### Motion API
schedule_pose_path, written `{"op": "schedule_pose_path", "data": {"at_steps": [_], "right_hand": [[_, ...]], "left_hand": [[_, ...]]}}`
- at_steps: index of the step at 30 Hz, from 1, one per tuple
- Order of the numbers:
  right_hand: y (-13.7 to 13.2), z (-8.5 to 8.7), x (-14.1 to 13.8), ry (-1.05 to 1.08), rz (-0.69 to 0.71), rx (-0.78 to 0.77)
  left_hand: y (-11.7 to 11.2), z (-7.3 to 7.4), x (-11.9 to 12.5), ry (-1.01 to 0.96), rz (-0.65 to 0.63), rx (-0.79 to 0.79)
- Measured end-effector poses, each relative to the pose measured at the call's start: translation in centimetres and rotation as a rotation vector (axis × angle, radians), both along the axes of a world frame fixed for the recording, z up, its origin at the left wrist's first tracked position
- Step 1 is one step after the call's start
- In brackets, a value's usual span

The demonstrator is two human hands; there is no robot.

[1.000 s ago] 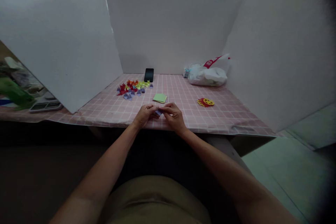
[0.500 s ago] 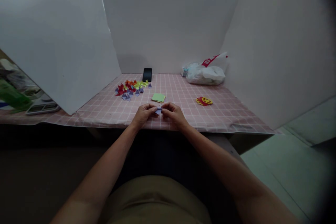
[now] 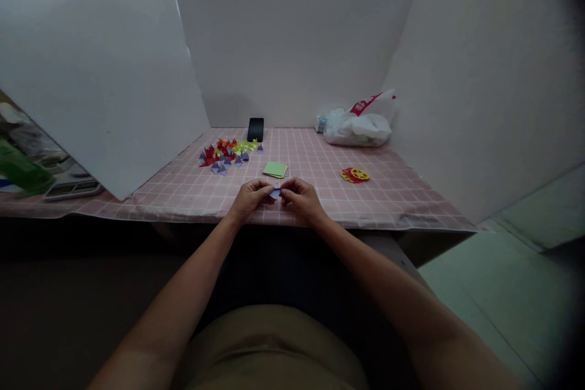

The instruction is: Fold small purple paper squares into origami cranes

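Between my two hands is a small piece of folded purple paper [image 3: 275, 193], held near the front edge of the table. My left hand [image 3: 250, 200] pinches its left side, thumb against fingers. On the other side my right hand [image 3: 302, 198] grips it in the same way. The fingers hide part of the paper, so its exact folds cannot be made out. Just beyond the hands lies a stack of square paper sheets [image 3: 275, 169], green on top with yellow beneath. Farther left sits a cluster of small folded paper figures [image 3: 223, 154] in red, orange, yellow and purple.
A dark phone [image 3: 255, 129] lies at the back of the checked tablecloth [image 3: 311, 152]. Right of the hands are red and yellow cut-out shapes [image 3: 355, 175]. A white plastic bag [image 3: 359, 128] rests at the back right. White panels [image 3: 297, 42] enclose the table; a scale [image 3: 73, 187] stands far left.
Both hands keep their pinch on the purple paper with hardly any movement. The whole view has shifted very slightly.
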State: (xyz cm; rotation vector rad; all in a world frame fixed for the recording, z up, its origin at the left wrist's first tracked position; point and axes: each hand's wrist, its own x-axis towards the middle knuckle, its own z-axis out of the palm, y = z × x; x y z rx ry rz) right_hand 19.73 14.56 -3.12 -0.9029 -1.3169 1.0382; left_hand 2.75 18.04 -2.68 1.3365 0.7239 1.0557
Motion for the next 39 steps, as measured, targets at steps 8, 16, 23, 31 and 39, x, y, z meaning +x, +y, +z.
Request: {"op": "schedule_pose_path", "data": {"at_steps": [8,16,23,31,39], "right_hand": [[0.11,-0.09,-0.06,-0.048,-0.029,0.0],[-0.13,0.21,-0.16,-0.095,-0.047,0.028],[-0.17,0.29,-0.03,-0.079,-0.007,0.022],[0.04,0.11,0.1,-0.065,0.026,0.031],[0.11,-0.08,0.06,-0.057,0.026,0.046]], "left_hand": [[0.14,-0.13,0.14,0.03,-0.005,0.008],[-0.07,0.24,0.29,0.063,-0.022,0.009],[-0.26,0.32,0.19,0.044,-0.005,0.011],[-0.13,0.22,0.09,0.028,0.014,-0.003],[0.2,-0.17,-0.11,0.029,-0.012,-0.002]]}}
